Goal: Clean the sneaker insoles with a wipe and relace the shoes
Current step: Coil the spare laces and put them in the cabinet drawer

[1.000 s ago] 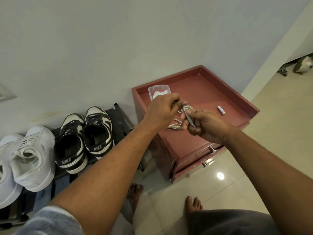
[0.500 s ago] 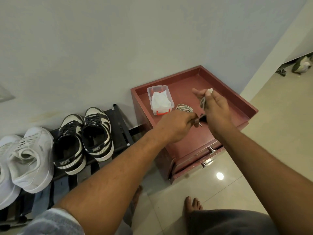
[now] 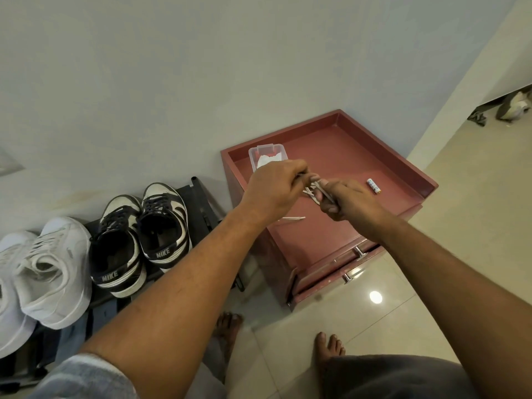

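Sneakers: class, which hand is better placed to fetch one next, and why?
Left, likely. The left hand is nearer the sneakers, which sit to its side; the right hand, farther off, could hold the lace alone.

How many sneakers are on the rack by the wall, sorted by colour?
White sneakers: 2
Black-and-white sneakers: 2
Total: 4

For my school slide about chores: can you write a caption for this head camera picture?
Left hand and right hand hold a white shoelace over the red cabinet, beside black-and-white sneakers.
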A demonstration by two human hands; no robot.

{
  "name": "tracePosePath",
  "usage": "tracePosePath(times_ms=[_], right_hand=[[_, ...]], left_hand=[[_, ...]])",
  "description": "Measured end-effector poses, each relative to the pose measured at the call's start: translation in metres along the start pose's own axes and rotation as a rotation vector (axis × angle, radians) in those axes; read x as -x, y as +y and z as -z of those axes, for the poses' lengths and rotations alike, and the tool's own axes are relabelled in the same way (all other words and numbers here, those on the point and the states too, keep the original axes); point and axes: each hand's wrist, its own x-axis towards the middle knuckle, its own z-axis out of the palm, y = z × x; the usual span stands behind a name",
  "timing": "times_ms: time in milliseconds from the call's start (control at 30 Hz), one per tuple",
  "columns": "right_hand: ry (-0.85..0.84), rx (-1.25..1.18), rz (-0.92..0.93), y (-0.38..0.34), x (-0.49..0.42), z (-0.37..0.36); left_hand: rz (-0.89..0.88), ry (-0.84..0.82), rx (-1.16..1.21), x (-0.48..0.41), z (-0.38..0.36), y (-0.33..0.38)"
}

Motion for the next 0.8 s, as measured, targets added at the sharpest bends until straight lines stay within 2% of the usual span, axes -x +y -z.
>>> tracePosePath(times_ms=[100, 167, 267, 333, 433, 500, 567, 667, 733, 800], right_hand=[[-0.07, -0.324, -0.051, -0.005, 0.0, 0.001], [-0.074, -0.531, -0.054, -0.011, 0.0, 0.001], [0.084, -0.826, 0.015, -0.023, -0.001, 0.0], [0.254, -0.892, 0.091, -0.026, -0.002, 0.002], [0.404, -0.663, 0.226, -0.016, -0.008, 0.008], [0.479, -0.262, 0.272, -0.003, -0.008, 0.013], [0.448, 0.168, 0.303, 0.009, -0.004, 0.019], [0.319, 0.652, 0.29, 0.029, -0.001, 0.025], [0.285, 0.784, 0.205, 0.036, -0.002, 0.027], [0.2, 0.672, 0.135, 0.032, -0.003, 0.026]], left_hand=[[0.134, -0.023, 0.172, 0.004, -0.013, -0.007], [0.192, -0.107, 0.228, 0.009, -0.023, -0.007], [0.257, -0.251, 0.274, 0.016, -0.039, 0.0], [0.234, -0.291, 0.277, 0.018, -0.048, 0.004], [0.168, -0.338, 0.256, 0.018, -0.051, 0.012], [0.102, -0.355, 0.213, 0.017, -0.05, 0.017], [0.07, -0.325, 0.218, 0.016, -0.048, 0.02], [0.054, -0.212, 0.224, 0.01, -0.041, 0.02], [0.077, -0.122, 0.183, 0.007, -0.035, 0.017], [0.118, -0.061, 0.175, 0.006, -0.032, 0.012]])
